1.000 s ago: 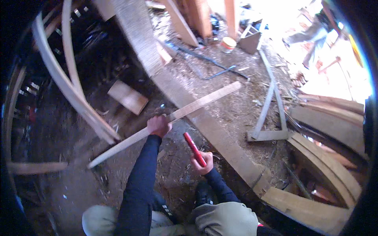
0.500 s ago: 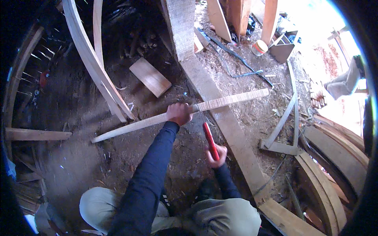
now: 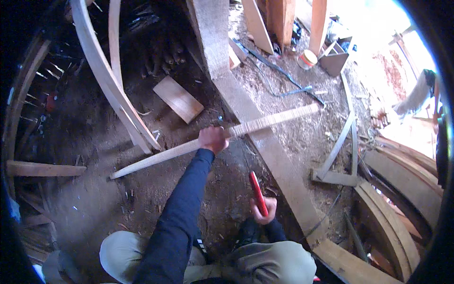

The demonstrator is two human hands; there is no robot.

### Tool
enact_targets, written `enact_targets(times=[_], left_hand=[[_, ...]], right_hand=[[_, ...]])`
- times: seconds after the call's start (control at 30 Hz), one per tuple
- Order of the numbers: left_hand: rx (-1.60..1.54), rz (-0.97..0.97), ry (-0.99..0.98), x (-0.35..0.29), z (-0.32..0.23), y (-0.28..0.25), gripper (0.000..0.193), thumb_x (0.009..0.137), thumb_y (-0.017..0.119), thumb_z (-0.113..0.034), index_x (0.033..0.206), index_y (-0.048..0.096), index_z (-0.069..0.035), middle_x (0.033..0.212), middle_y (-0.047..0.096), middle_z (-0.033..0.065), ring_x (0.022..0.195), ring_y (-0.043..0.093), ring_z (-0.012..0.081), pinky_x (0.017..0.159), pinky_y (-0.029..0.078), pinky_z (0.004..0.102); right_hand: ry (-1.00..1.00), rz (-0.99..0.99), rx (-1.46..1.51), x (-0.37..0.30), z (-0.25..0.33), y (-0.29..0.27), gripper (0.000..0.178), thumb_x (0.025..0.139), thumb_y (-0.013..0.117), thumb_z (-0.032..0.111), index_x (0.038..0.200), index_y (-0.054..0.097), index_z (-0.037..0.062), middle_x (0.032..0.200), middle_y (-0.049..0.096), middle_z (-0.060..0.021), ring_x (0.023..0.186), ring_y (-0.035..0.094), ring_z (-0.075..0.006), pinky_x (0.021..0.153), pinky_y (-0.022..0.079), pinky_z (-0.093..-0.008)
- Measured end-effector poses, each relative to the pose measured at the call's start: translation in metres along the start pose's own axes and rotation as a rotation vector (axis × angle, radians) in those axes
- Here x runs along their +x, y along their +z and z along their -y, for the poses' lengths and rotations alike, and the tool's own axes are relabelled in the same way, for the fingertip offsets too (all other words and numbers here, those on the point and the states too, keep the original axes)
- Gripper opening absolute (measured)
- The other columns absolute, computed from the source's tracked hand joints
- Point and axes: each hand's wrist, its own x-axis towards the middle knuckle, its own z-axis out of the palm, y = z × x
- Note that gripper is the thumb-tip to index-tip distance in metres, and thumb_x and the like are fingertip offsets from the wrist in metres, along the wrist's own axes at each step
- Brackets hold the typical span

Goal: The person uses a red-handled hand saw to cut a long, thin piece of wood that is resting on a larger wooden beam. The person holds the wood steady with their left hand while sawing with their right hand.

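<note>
A long, pale wooden stick (image 3: 279,118) lies slantwise over a thick wooden beam (image 3: 283,165), its tapered left end low over the dirt floor. My left hand (image 3: 213,139) is closed around the stick, just left of the beam. Nearer my knees, my right hand (image 3: 265,209) grips the handle of a red-handled saw (image 3: 257,193). Its thin blade points away from me toward the stick and is faint against the floor. Whether the blade's far end touches the wood, I cannot tell.
A short board (image 3: 178,99) lies beyond the stick. Curved timbers (image 3: 101,78) stand at the left, and more curved planks (image 3: 388,232) are stacked at the right. A tub (image 3: 307,59) and dark cord (image 3: 276,71) sit among shavings. At the far right is another person's leg (image 3: 416,97).
My right hand has drawn the red-handled saw back toward my knees. The left hand keeps its hold, and the stick's left end sits slightly lower in the picture.
</note>
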Motion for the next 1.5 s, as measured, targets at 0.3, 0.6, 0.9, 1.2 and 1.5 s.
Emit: enact_targets(times=[0.3, 0.6, 0.9, 1.2, 1.5], left_hand=[[0.008, -0.04, 0.03, -0.005, 0.006, 0.002, 0.031, 0.069, 0.07, -0.042, 0.082, 0.068, -0.014, 0.08, 0.068, 0.0136, 0.074, 0.067, 0.0337, 0.069, 0.054, 0.0455], [-0.005, -0.077, -0.014, 0.0, 0.003, 0.009, 0.028, 0.069, 0.069, -0.04, 0.083, 0.069, -0.015, 0.08, 0.067, 0.0137, 0.079, 0.067, 0.0331, 0.072, 0.053, 0.0452], [-0.011, -0.084, 0.069, 0.003, 0.007, 0.002, 0.031, 0.071, 0.069, -0.04, 0.09, 0.068, -0.015, 0.081, 0.068, 0.0156, 0.078, 0.067, 0.0342, 0.07, 0.054, 0.0455], [-0.032, -0.274, -0.018, -0.009, -0.004, 0.016, 0.023, 0.07, 0.069, -0.029, 0.081, 0.062, -0.011, 0.075, 0.068, 0.0138, 0.072, 0.068, 0.0319, 0.064, 0.053, 0.0454], [0.004, -0.134, -0.011, -0.004, -0.001, 0.004, 0.027, 0.067, 0.069, -0.035, 0.081, 0.067, -0.012, 0.078, 0.068, 0.0155, 0.075, 0.068, 0.0332, 0.067, 0.054, 0.0455]], right_hand=[[-0.024, 0.036, -0.018, 0.048, -0.001, 0.021, 0.01, 0.071, 0.066, 0.01, 0.072, 0.06, 0.0026, 0.052, 0.05, -0.0073, 0.044, 0.052, -0.0151, 0.047, 0.042, -0.0281], [0.041, 0.024, -0.049, 0.018, 0.017, -0.006, 0.006, 0.068, 0.064, 0.009, 0.068, 0.059, 0.0046, 0.048, 0.045, -0.0044, 0.04, 0.045, -0.0128, 0.044, 0.037, -0.0281], [0.01, 0.036, -0.095, 0.029, 0.019, -0.011, 0.009, 0.071, 0.064, 0.011, 0.068, 0.058, 0.0047, 0.05, 0.046, -0.0054, 0.039, 0.046, -0.0143, 0.045, 0.037, -0.0272], [0.131, -0.106, 0.05, -0.007, 0.085, -0.039, 0.013, 0.072, 0.066, 0.005, 0.063, 0.057, 0.0035, 0.049, 0.05, -0.0046, 0.041, 0.049, -0.0144, 0.045, 0.038, -0.0266], [-0.063, -0.055, 0.013, 0.063, -0.002, 0.002, 0.015, 0.072, 0.064, 0.013, 0.064, 0.055, 0.0047, 0.048, 0.044, -0.005, 0.04, 0.047, -0.0161, 0.044, 0.036, -0.0296]])
